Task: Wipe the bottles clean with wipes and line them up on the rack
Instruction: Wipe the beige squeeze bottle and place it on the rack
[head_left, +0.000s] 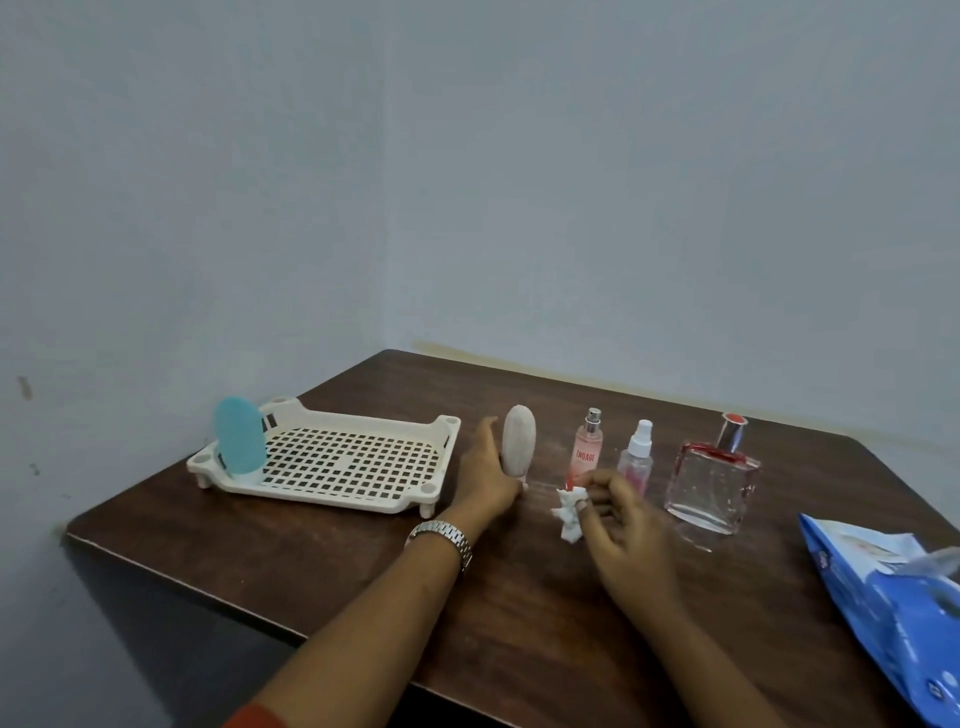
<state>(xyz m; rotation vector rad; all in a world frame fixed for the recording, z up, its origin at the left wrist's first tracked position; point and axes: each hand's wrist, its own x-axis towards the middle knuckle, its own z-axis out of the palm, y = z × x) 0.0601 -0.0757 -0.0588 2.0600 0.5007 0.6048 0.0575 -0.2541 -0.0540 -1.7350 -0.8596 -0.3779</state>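
Standing upright on the dark wooden table (311, 561), the pale oval bottle (519, 447) is gripped near its base by the left hand (485, 467), whose fingers are curled round its far side while the thumb lies along the near side. A metal wristwatch (441, 540) is worn on that wrist. A crumpled white wipe (569, 512) is pinched between the thumb and bent fingers of the right hand (618, 514), just to the right of the bottle's base and apart from it. The cream perforated rack (343, 457) is set on the table to the left of the left hand, and one blue bottle (240, 439) is stood upright at its left end. Behind the right hand a slim pink spray bottle (588, 452) and a small clear spray bottle (636, 462) are lined up side by side, with a square glass bottle (714, 478) with a red cap further right. A blue pack of wipes (883, 597) is seen lying open at the table's right edge.
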